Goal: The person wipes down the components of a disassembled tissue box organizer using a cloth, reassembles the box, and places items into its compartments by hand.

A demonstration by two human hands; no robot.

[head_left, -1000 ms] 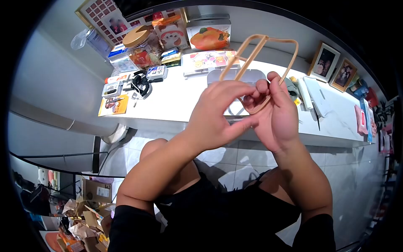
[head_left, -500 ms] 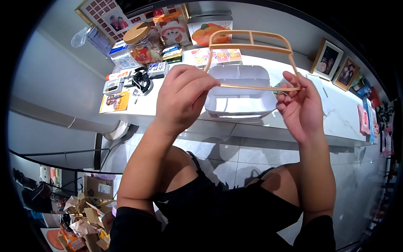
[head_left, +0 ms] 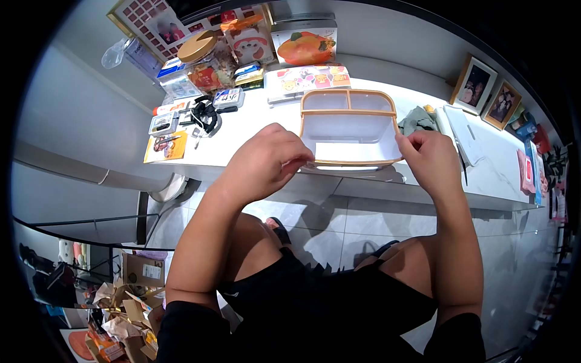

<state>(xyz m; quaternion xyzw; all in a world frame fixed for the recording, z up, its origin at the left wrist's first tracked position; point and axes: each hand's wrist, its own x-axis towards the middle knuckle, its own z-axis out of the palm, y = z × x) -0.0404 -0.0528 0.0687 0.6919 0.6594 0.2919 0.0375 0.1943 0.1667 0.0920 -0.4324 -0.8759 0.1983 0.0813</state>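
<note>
A tan rim frame point(head_left: 348, 113) with a crossbar and a short divider lies over the top of a white compartmented box point(head_left: 348, 130) at the counter's front edge. At the frame's near left corner, my left hand point(head_left: 269, 158) pinches it between thumb and fingers. My right hand point(head_left: 428, 158) has its fingers closed on the near right corner. The frame's outline follows the box rim; whether it is fully seated cannot be told.
Behind the box lies a flat case with cartoon stickers point(head_left: 307, 82). Left are a jar point(head_left: 209, 69), a black cable point(head_left: 204, 116) and a yellow packet point(head_left: 165, 147). Right are a grey-green cloth point(head_left: 417, 121), a white pouch point(head_left: 463, 136) and picture frames point(head_left: 474, 85).
The tan frame has come down from above the counter onto the box, turning level. Both hands have lowered with it, and the right hand's fingers have closed on its corner.
</note>
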